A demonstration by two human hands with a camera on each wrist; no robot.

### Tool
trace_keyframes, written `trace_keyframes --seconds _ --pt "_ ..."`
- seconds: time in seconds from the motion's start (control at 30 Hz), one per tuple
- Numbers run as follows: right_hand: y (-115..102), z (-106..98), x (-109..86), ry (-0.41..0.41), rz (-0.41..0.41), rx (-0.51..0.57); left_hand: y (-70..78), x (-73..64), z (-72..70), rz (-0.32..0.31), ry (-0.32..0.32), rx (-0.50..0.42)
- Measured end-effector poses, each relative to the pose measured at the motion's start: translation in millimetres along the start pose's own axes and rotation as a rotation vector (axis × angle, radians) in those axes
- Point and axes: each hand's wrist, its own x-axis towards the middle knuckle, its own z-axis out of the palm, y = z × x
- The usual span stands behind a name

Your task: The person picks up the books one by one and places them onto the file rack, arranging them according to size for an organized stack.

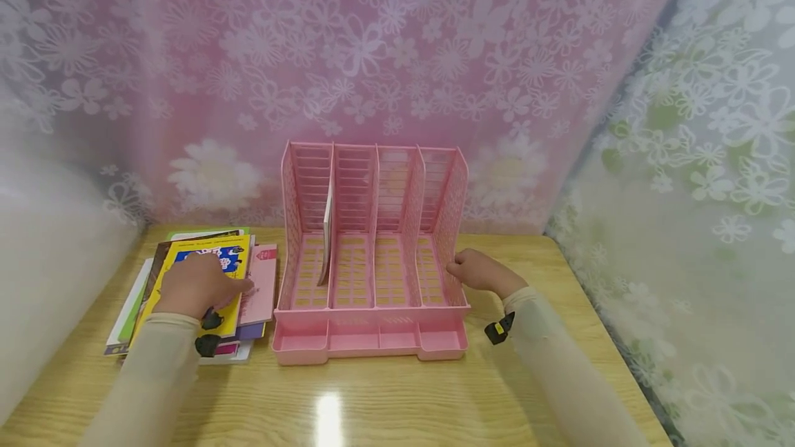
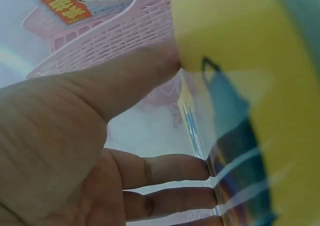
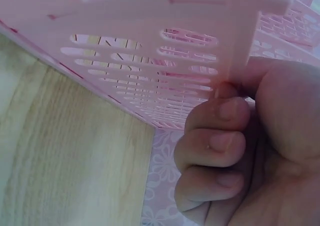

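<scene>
Curtain (image 1: 366, 54) behind, table (image 1: 435, 399) below: one rack (image 1: 366, 320), its right side gripped by the right hand (image 1: 484, 271), I take it for steadiness; one yellow book (image 1: 228, 316), topmost on the pile (image 1: 127, 316) alongside, so easiest reached, left hand (image 1: 199, 287) resting fairly straight fingers on its cover

A yellow book (image 1: 228, 310) with a blue patch on its cover lies directly beneath the left hand (image 1: 200, 286). A pink slotted rack (image 1: 366, 314) stands upright, its side wall between the right hand's (image 1: 487, 272) thumb and fingers.
</scene>
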Motion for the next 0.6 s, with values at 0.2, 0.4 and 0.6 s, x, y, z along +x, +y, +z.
trace_keyframes --seconds 0.2,0.4,0.6 --pt "-2.3 -3.3 0.5 -0.029 -0.004 0.011 -0.3 2.4 4.0 0.032 0.048 0.047" --pt "-3.6 -4.7 -0.8 -0.051 0.018 -0.006 -1.8 2.2 4.0 0.046 0.042 0.049" --pt "-10.7 -7.9 -0.4 -0.020 -0.011 -0.088 0.0 2.7 6.6 0.051 0.073 0.047"
